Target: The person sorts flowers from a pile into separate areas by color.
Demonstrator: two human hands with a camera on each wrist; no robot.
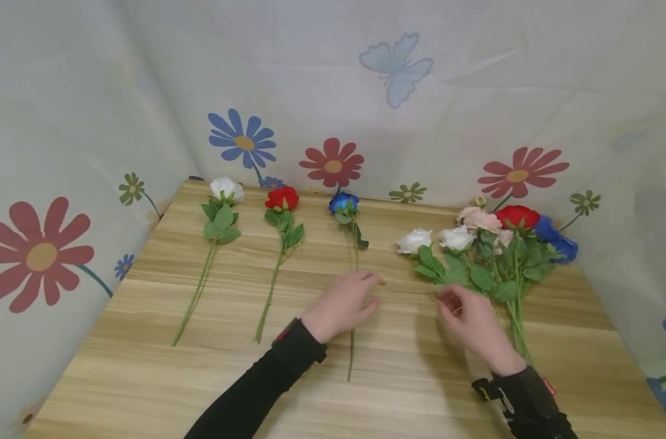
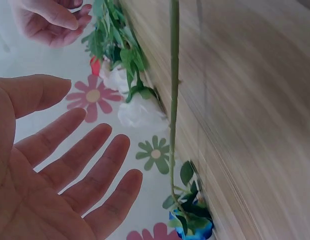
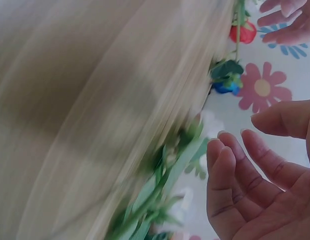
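Observation:
My left hand (image 1: pixel 345 305) hovers over the stem of a blue rose (image 1: pixel 344 203), which lies on the table. Its fingers are spread and hold nothing in the left wrist view. On the right, my right hand (image 1: pixel 472 320) hangs beside the stems of two white roses, the nearer one (image 1: pixel 414 241) at the left of a pile. Loosely bent, its fingers (image 3: pixel 262 172) stand apart from the thumb with nothing between them. Further left lie a red rose (image 1: pixel 282 199) and a white rose (image 1: pixel 227 189), each with its stem toward me.
The pile at the right also holds pink flowers (image 1: pixel 480 219), a red rose (image 1: pixel 518 216) and blue flowers (image 1: pixel 562 247), their stems overlapping. A flower-printed cloth (image 1: pixel 311 79) rises behind and beside the wooden table (image 1: pixel 119 366).

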